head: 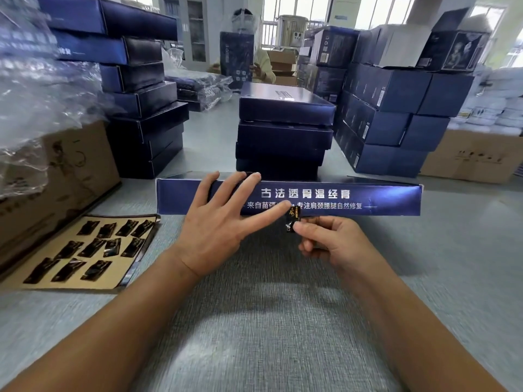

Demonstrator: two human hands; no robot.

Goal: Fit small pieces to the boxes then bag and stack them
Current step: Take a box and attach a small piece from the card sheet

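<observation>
left hand (218, 222): flat and open, fingers (249, 181) straight and fanned apart, laid over the front face of the blue box (353, 198). The longer ones reach its top edge, and the forefinger tip sits right by the small black piece (293, 220)

right hand (331, 241): thumb and forefinger clamped on the small black piece, other fingers curled underneath

small black piece: shiny black with a bit of gold print, held upright at the bottom edge of the box's front face, pretty much mid-box. Can't tell if it's actually touching the box

blue box: long, flat, lying across the desk (254, 321) right in front, white lettering facing the camera

sheet (51, 278): tan, flat on the desk off to the left, with more of the same black pieces in rough rows on it

behind the box: a stack of dark flat boxes (283, 131), dead centre

left side: taller stack of flat boxes (141, 108), a brown carton (56, 176), and crinkly clear plastic bags (36, 103) piled over it

right side: blue cartons (396, 108) stacked like a wall

far end: another person (263, 66) holding a box upright
</observation>
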